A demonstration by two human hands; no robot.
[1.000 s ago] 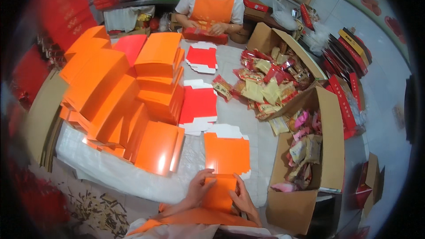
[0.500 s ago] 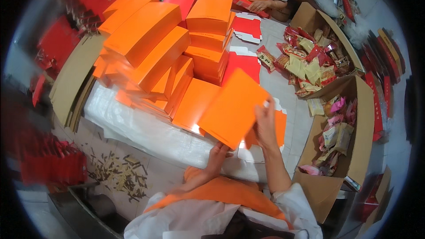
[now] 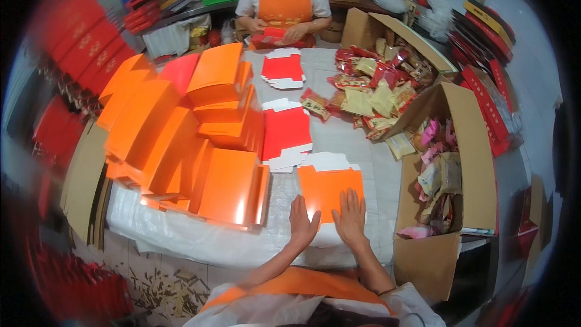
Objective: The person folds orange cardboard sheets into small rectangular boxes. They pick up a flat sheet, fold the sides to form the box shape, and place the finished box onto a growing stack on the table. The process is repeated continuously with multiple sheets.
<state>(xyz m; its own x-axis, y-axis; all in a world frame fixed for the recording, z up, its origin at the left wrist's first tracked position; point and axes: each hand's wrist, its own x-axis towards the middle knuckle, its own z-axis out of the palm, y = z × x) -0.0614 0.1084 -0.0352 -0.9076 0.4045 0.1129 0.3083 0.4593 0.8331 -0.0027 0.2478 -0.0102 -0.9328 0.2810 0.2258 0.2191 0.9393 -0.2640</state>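
Flat orange carton blanks (image 3: 324, 183) with white flaps lie in front of me on the covered table. My right hand (image 3: 350, 221) rests on their orange face with its fingers stretched out. Beside it, my left hand (image 3: 302, 223) lies at the lower left edge of the blanks, fingers extended and thumb apart. Neither hand grips anything. Left of my hands stand piled orange boxes (image 3: 227, 184), with a narrow one at the right end of the near row. Red carton blanks (image 3: 285, 133) with white flaps lie just beyond.
Wrapped snacks (image 3: 381, 97) spill from a cardboard box at the far right. Another cardboard box (image 3: 478, 163) with wrapped packets stands nearer. Across the table, a person in an orange apron (image 3: 284, 3) holds a red item. Red cartons (image 3: 78, 30) are stacked at the left.
The orange box that was in my hands is out of them, and a box now stands at the near row's right end. Both hands have come down onto the blanks. My view has shifted.
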